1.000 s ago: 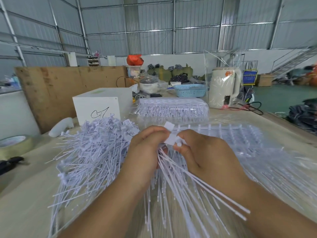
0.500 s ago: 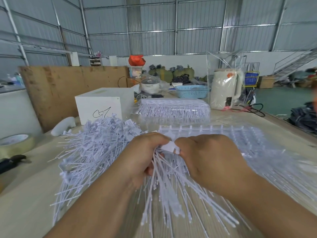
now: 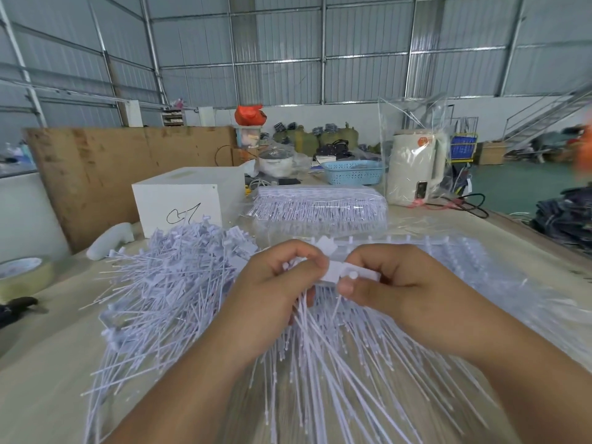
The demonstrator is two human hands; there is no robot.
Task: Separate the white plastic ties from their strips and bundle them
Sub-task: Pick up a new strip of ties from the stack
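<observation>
**Snapping tie heads off the strip**

Held between both hands, at the fingertips: a fan of thin white plastic ties (image 3: pixel 323 344), flat heads bunched up top, tails splaying down and out over the pale wooden tabletop (image 3: pixel 41 363). Left hand (image 3: pixel 275 293) curled round the gathered heads, fingers closed on the bunch. Right hand (image 3: pixel 387 283) pinching a white rectangular tie head with its bit of strip (image 3: pixel 344 272), thumb below, forefinger above.

For a clean break, probably best: pinch close to the joint, twist sharply instead of pulling along the tail, keep the left-hand grip firm so freed ties stay aligned for bundling.

Just left of the left fingers: a loose heap of already separated white ties (image 3: pixel 166 283), tails pointing every way and easy to snag. Beyond and right of the right fingers: flat clear-wrapped sheets of ties still on their strips (image 3: pixel 464 261), running toward the table's right edge. Farther past the fingertips: another wrapped stack of strips (image 3: pixel 320 206), a white cardboard box with a scribble (image 3: pixel 179 203), a cream electric kettle (image 3: pixel 413 168).

Open room mainly far left of the heap, bare wood out to a roll of tape (image 3: pixel 24 277) at the edge. Little free space near the right fingers.
</observation>
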